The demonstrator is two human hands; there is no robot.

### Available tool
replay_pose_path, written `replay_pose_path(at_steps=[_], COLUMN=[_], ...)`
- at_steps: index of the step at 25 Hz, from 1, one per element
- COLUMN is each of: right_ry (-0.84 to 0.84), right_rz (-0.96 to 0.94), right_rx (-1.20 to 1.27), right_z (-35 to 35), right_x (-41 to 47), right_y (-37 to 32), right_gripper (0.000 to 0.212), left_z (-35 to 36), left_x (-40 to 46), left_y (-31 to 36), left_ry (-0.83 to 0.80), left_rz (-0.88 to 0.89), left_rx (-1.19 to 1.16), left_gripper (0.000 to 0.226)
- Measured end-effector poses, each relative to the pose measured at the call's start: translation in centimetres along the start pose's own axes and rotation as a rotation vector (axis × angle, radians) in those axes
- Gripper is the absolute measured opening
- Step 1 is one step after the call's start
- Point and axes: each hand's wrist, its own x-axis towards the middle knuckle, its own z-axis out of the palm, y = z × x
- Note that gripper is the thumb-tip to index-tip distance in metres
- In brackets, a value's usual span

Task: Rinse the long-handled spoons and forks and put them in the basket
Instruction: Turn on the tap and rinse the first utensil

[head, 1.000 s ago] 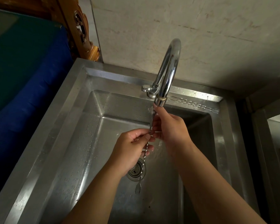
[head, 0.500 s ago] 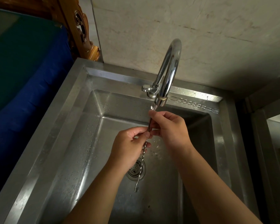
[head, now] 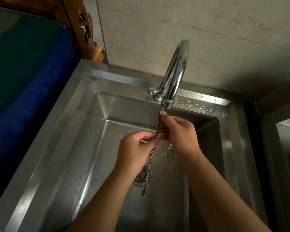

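A long twisted-handle metal utensil (head: 149, 166) hangs nearly upright under the running tap (head: 174, 76), its lower tip over the drain. My left hand (head: 134, 153) pinches the middle of its stem. My right hand (head: 179, 136) grips the upper part just below the spout, and water runs down past it. Which end is a spoon or a fork is hard to tell. More long twisted utensils (head: 203, 108) lie on the back ledge of the sink, right of the tap. No basket is in view.
The steel sink (head: 70, 148) has a wide wet rim and a round drain strainer (head: 141, 177) in the basin. A blue-covered surface (head: 23, 81) lies to the left, carved wood behind it, a pale wall at the back, and a steel unit (head: 278, 148) to the right.
Both hands have shifted slightly up the stem, and the utensil has turned a little in my fingers. Water keeps running over it.
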Motion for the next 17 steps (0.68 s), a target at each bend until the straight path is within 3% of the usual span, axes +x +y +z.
replay_pose_path(at_steps=[4, 6, 9, 14, 17], right_ry=[-0.13, -0.132, -0.029, 0.263, 0.336], right_rz=[-0.007, -0.015, 0.011, 0.183, 0.297], right_rx=[0.101, 0.12, 0.055, -0.113, -0.264], right_z=[-1.1, -1.9, -3.5, -6.6, -8.0], right_x=[-0.2, -0.2, 0.1, 1.5, 2.6], right_y=[1.4, 2.7, 4.6, 9.5, 13.5], right_gripper=[0.006, 0.014, 0.018, 0.014, 0.014], left_z=[0.3, 0.3, -0.4, -2.9, -3.8], left_x=[0.5, 0.8, 2.5, 9.4, 13.3], left_y=[-0.6, -0.8, -0.1, 3.0, 4.6], left_ry=[-0.019, -0.066, -0.11, -0.014, -0.017], left_rz=[0.016, 0.048, 0.125, 0.365, 0.353], left_rx=[0.096, 0.2, 0.409, 0.922, 1.195], left_gripper=[0.012, 0.009, 0.026, 0.052, 0.079])
